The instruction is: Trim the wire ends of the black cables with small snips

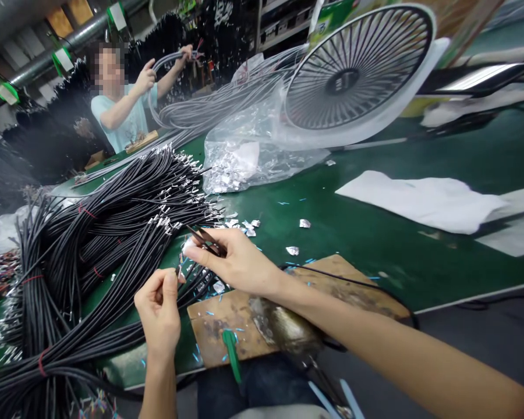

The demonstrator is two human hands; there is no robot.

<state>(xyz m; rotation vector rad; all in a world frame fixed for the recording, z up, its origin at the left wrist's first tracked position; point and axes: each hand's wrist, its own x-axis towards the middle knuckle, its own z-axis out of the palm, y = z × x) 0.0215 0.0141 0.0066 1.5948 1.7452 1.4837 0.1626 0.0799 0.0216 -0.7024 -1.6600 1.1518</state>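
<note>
Nearest: the right forearm enters from the near right corner and crosses over a worn wooden board (227, 317) on the near edge of the green table (367, 238). A green-handled tool (231, 349) rests at the board's near edge.

The right hand (238, 262) sits just beyond the board's far-left corner. Its fingers are closed in a pinch on a thin dark piece (203, 237) that points far-left. View blurred here; possibly tweezers or two wire ends, cannot tell which.

The left hand (159, 314) is near-left of the right, with thumb and forefinger pinched on a wire end (178, 272). The two hands are close but apart.

The wire end runs back into the black cables (113, 227), a large heap covering the left of the table. The heap is bundled with red ties (41, 361). Metal terminals (181, 174) tip the strands on the heap's right side. Blue snippets (288, 203) and silver scraps (292, 250) dot the table right of the hands.

Beyond the heap lies a clear plastic bag (248, 154) with silver bits inside. Behind it a white-rimmed fan guard (358, 64) stands tilted. A white sheet (419, 201) lies flat to the right, well apart from the hands.

Far left, a co-worker (124, 116) in a light top holds a loop of grey cables (209, 105) in both raised hands.
</note>
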